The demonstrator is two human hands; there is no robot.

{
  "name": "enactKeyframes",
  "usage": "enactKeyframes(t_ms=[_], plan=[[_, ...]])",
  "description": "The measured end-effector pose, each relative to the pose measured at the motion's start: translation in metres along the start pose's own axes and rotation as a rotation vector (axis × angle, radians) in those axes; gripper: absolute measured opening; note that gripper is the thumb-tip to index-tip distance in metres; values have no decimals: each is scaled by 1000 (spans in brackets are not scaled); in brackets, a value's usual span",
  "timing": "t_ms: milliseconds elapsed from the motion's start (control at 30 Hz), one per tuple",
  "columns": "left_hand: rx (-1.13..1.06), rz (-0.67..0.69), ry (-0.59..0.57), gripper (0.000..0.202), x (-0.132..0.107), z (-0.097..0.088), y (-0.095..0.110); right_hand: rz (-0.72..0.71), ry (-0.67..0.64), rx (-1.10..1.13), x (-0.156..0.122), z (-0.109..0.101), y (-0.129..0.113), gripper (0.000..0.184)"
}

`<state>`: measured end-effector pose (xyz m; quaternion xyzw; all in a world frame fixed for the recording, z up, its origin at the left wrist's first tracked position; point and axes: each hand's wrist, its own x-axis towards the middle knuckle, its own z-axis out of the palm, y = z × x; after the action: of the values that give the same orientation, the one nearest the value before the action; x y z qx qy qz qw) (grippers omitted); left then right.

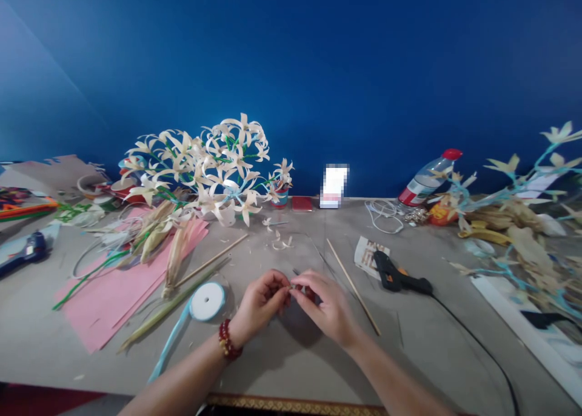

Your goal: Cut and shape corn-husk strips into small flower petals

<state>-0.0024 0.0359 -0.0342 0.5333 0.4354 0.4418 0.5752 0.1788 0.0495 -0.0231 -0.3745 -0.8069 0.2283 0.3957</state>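
Observation:
Over the front middle of the table, my left hand (264,298) and my right hand (325,301) meet at their fingertips. Both are closed in a pinch on something small, mostly hidden by the fingers, that I cannot make out. A red bead bracelet (228,339) circles my left wrist. Left of that hand lies a roll of light blue ribbon (207,301), its loose end trailing towards the front edge. A thin wooden stick (353,287) lies to the right of my right hand. Beyond the fingers are pale curled scraps (282,244).
A black glue gun (400,275) with a cord lies at right. White handmade flowers (236,158) stand at the back left, above pink paper sheets (104,304) and dried husks (175,252). A tilted bottle (430,176) and more flower stems (522,173) occupy the right side.

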Motion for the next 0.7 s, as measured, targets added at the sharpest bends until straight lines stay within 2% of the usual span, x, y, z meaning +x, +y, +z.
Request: enactKeyframes(t_ms=[167, 300, 433, 700], plan=[[-40, -26, -40, 28, 1, 2, 1, 0, 57, 123, 3, 0, -1, 12], [-87, -1, -58, 29, 2, -1, -3, 142, 117, 302, 4, -3, 0, 13], [-45, 15, -79, 35, 1, -3, -6, 283, 132, 492, 3, -2, 3, 16], [18, -43, -151, 37, 1, -4, -5, 353, 228, 718, 7, -6, 3, 18]])
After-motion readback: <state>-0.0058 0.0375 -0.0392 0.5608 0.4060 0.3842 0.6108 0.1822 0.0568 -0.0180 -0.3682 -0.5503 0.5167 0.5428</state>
